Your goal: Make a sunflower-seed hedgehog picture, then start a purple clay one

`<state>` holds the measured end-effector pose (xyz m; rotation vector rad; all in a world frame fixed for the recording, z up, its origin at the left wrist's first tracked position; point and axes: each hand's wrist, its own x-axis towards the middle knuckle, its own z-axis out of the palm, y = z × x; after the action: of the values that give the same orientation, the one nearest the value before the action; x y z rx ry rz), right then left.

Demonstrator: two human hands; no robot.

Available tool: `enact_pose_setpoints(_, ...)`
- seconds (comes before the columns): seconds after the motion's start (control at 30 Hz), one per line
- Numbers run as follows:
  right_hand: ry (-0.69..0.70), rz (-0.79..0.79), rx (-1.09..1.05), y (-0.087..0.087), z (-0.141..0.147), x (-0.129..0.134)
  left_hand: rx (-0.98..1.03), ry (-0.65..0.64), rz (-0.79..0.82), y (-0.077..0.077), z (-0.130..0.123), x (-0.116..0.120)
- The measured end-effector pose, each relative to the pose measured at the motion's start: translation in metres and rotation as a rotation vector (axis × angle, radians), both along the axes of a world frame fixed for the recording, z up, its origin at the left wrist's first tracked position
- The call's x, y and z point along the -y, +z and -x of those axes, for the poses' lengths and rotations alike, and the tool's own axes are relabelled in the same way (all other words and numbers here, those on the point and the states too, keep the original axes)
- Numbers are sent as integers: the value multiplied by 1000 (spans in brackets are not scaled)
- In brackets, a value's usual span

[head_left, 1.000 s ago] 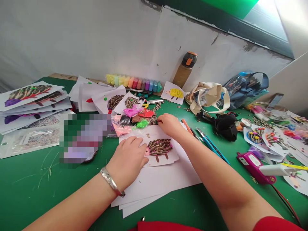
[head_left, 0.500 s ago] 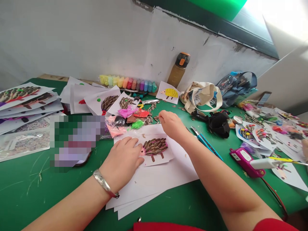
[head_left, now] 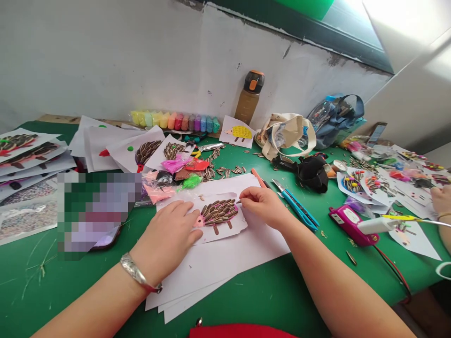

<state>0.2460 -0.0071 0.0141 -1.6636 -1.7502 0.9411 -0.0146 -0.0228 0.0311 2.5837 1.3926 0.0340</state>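
A hedgehog picture (head_left: 219,212), its back covered with striped sunflower seeds over pink clay, lies on a small white card atop stacked white paper (head_left: 211,274). Flat on the card's left side rests my left hand (head_left: 172,230), fingers stretched out, beside the hedgehog's pink face. My right hand (head_left: 262,204) is closed in a pinch at the right end of the seed-covered back. A small dark tip, apparently a sunflower seed (head_left: 239,202), shows at its fingertips; most of it is hidden. Loose sunflower seeds (head_left: 230,172) lie behind the card, by coloured clay packets (head_left: 179,164).
Right of the paper are a blue utility knife (head_left: 296,206), a black pouch (head_left: 312,173) and a magenta glue-gun-like device (head_left: 352,226). A blurred phone-shaped object (head_left: 105,211) lies left. A bottle (head_left: 249,96) stands by the wall. Another person's hand (head_left: 442,199) is far right.
My right hand has come down and nearer from the loose seeds to the hedgehog's right edge. My left hand stays on the card. The view has shifted slightly.
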Motion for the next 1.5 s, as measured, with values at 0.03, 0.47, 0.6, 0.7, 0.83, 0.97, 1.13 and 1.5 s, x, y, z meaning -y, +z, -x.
enact_pose_setpoints(0.03, 11, 13, -4, 0, 1, -1, -4, -3, -1, 0, 0, 0)
enact_pose_setpoints(0.47, 99, -78, 169, -7, 1, -4, -14, -11, -18, -6, 3, -2)
enact_pose_setpoints(0.6, 151, -132, 277, -8, 3, -5, -13, -9, -23, -6, 3, -2)
enact_pose_setpoints(0.7, 178, -146, 328, -9, 5, -5, -7, -4, -20, -6, 2, -2)
enact_pose_setpoints(0.83, 207, -163, 350, -10, 7, -6, -1, -11, -15, -6, 2, -2)
enact_pose_setpoints(0.97, 212, -168, 310, -11, 6, -6, -5, -13, -17, -6, 2, -1)
enact_pose_setpoints(1.13, 80, -76, 207, -7, 3, -3, -28, -1, 0, -3, 0, 0)
enact_pose_setpoints(1.5, 53, -72, 260, -5, 4, -2, -12, -1, 12, -2, -1, 0)
